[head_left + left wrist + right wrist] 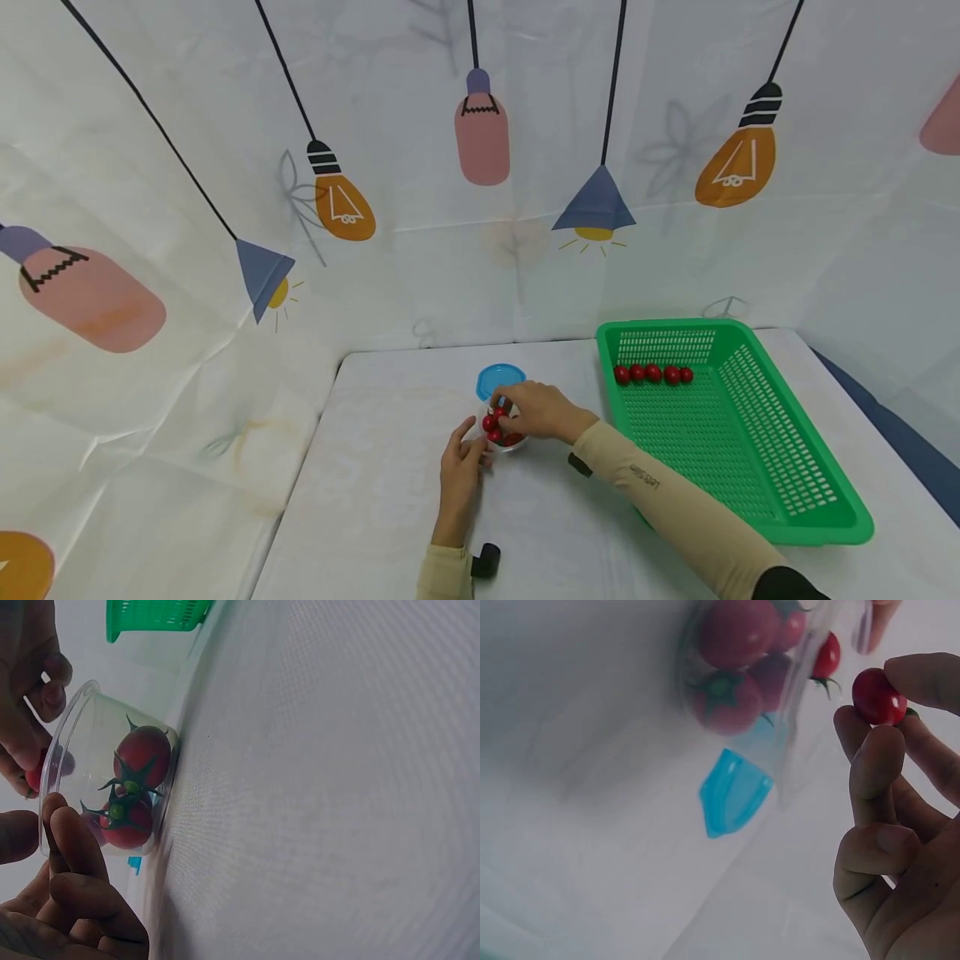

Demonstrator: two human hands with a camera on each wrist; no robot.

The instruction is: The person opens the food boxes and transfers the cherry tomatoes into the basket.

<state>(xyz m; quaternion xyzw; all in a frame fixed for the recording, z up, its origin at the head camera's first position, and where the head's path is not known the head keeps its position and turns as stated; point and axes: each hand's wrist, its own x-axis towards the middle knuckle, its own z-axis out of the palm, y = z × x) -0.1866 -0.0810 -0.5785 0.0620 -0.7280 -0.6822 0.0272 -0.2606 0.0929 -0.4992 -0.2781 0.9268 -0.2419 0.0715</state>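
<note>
Pinching a small red tomato (877, 697) between thumb and fingertips, the right hand (546, 410) holds it just outside the mouth of a clear tub (105, 720), close to the rim. A bit of dark green shows at the edge of the fruit. The left hand (459, 475) is at the near left side of the tub — its bent fingers lie against the outer wall, its thumb at the rim, so that it grips the vessel there.

Inside the tub sit several more tomatoes (142, 757), some with star-shaped green stems pressed near the see-through wall. The tub stands upright on a white-covered bench (360, 475), and just beyond it lies a round blue lid (500, 377).

To the right of the tub, well apart from it, a green basket (738, 458) with slotted walls rests on the bench. Five red tomatoes form a row (653, 373) at its far left end, beside the far wall. The person's right sleeve (667, 496), tan in colour, passes in front of the basket's near left corner. Behind everything hangs a pale backdrop (427, 283) — printed with pendant lamps and bulbs.
</note>
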